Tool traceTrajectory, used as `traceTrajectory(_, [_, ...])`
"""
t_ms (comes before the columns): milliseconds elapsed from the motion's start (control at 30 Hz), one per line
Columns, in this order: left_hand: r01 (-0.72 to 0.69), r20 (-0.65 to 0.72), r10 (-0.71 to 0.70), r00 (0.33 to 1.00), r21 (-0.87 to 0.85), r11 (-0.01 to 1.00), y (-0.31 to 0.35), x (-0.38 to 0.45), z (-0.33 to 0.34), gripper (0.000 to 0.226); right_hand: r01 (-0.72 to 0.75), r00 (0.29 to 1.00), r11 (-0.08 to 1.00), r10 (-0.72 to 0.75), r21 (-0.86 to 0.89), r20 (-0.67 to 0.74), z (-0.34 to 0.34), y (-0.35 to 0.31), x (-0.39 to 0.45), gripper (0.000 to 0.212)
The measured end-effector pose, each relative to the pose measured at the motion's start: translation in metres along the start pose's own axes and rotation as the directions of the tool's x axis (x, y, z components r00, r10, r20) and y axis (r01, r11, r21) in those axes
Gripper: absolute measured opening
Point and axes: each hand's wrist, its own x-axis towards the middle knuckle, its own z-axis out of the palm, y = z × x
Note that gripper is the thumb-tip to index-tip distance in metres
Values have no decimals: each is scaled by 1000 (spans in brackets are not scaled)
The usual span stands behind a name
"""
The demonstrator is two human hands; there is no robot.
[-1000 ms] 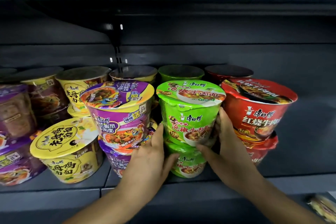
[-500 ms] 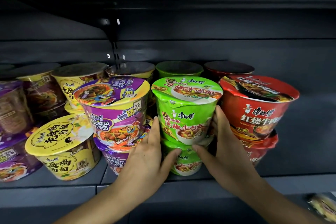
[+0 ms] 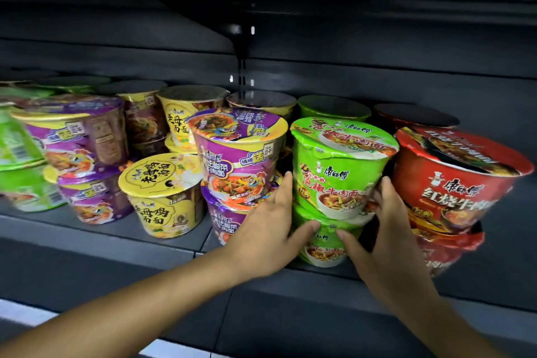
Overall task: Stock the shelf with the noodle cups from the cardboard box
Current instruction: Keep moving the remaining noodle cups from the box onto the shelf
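Both hands, left hand (image 3: 268,237) and right hand (image 3: 388,234), clamp the green noodle cups (image 3: 338,171); light, thin-walled, best held at the sides.

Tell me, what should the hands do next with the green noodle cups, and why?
Probably nudge the green stack a little deeper, then let go. Both the left hand and right hand cup it, and the bottom green cup sits near the shelf front edge.

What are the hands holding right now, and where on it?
Both hands grip the stacked pair of green noodle cups: left hand on its left side, right hand on its right, thumbs on the lower green cup.
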Motion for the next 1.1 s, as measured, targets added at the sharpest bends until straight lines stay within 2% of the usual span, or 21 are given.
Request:
traceTrajectory(133, [-11, 21, 11, 1000, -5, 1000, -2, -5, -7, 90, 49, 974, 993, -71, -104, -213, 3, -14, -8, 98])
traceTrajectory(233, [-102, 25, 104, 994, -69, 992, -11, -16, -18, 81, 154, 934, 982, -180, -106, -308, 16, -37, -16, 86])
traceTrajectory(300, [-158, 27, 161, 987, -90, 983, -23, -27, -33, 65, 220, 903, 967, -251, -127, -348, 32, -59, -15, 76])
traceTrajectory(400, [-231, -10, 231, 973, -30, 972, -47, -42, -59, 34, 213, 855, 966, -256, -144, -452, 56, -89, -8, 69])
traceTrajectory(533, [-240, -160, 234, 959, -16, 971, -78, -49, -82, 5, 207, 821, 949, -300, -236, -486, 77, -109, 1, 63])
traceTrajectory(633, [-182, -232, 167, 958, -42, 982, -92, -48, -95, 21, 121, 737, 950, -281, -289, -615, 75, -111, 9, 57])
traceTrajectory(700, [-152, -252, 130, 959, -68, 986, -98, -42, -101, 38, -16, 649, 973, -166, -231, -742, 67, -107, 13, 66])
traceTrajectory(733, [-136, -240, 111, 964, -92, 986, -100, -38, -103, 52, -80, 634, 980, -90, -181, -768, 62, -106, 16, 77])
traceTrajectory(767, [-114, -210, 85, 974, -130, 985, -102, -32, -103, 65, -142, 642, 984, 5, -112, -767, 57, -105, 18, 89])
traceTrajectory(833, [-52, -138, 20, 990, -233, 971, -103, -19, -102, 90, -253, 701, 965, 230, 66, -675, 51, -90, 28, 112])
traceTrajectory(867, [-25, -113, -8, 994, -293, 956, -102, -13, -102, 96, -283, 732, 945, 325, 167, -599, 48, -83, 33, 123])
traceTrajectory(933, [6, -77, -38, 996, -381, 925, -99, -4, -100, 94, -267, 785, 901, 409, 343, -465, 42, -73, 39, 139])
traceTrajectory(1000, [14, -53, -41, 998, -435, 900, -95, 3, -98, 86, -242, 830, 886, 400, 396, -389, 35, -65, 41, 134])
traceTrajectory(1100, [20, -44, -50, 998, -520, 854, -91, 11, -98, 89, -177, 877, 895, 332, 410, -348, 28, -55, 41, 110])
